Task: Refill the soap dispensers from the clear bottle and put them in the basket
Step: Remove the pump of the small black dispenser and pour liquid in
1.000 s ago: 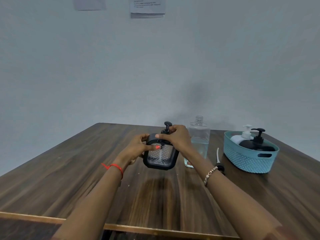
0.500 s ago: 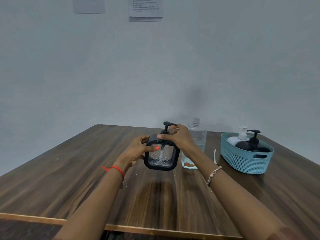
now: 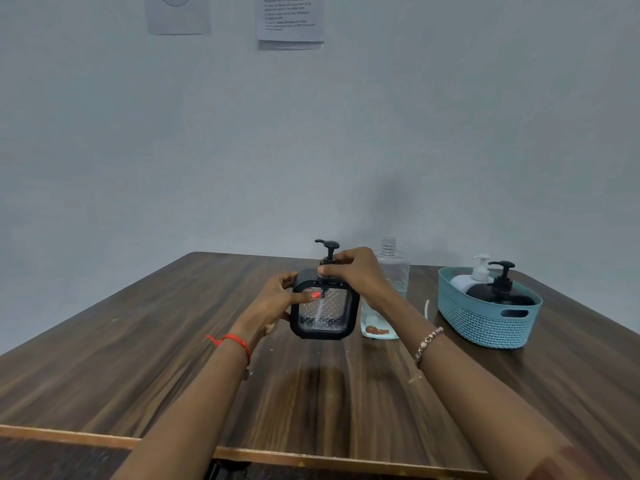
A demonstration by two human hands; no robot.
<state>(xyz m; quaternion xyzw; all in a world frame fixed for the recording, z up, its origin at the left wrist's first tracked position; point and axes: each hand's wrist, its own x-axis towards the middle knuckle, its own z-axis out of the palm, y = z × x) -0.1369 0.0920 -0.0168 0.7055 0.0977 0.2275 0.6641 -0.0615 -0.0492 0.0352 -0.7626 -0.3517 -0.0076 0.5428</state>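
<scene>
A square black-framed dispenser (image 3: 323, 315) with a clear textured window stands at mid-table. My left hand (image 3: 277, 299) grips its left side, thumb across the window. My right hand (image 3: 353, 271) pinches the collar of its black pump (image 3: 329, 249) at the top. Just behind and to the right stands the clear bottle (image 3: 389, 271), uncapped, with a little pale liquid at the bottom; my right wrist hides part of it. The teal basket (image 3: 485, 327) at the right holds a white dispenser (image 3: 476, 275) and a black dispenser (image 3: 502, 289).
The wooden table (image 3: 138, 358) has its front edge close to me. A thin white tube (image 3: 426, 306) lies between the clear bottle and the basket. Paper sheets (image 3: 291, 19) hang on the grey wall behind.
My right hand has shifted on the pump collar, and the pump head now shows fully above my fingers, its spout pointing left. My left hand keeps its hold on the dispenser body.
</scene>
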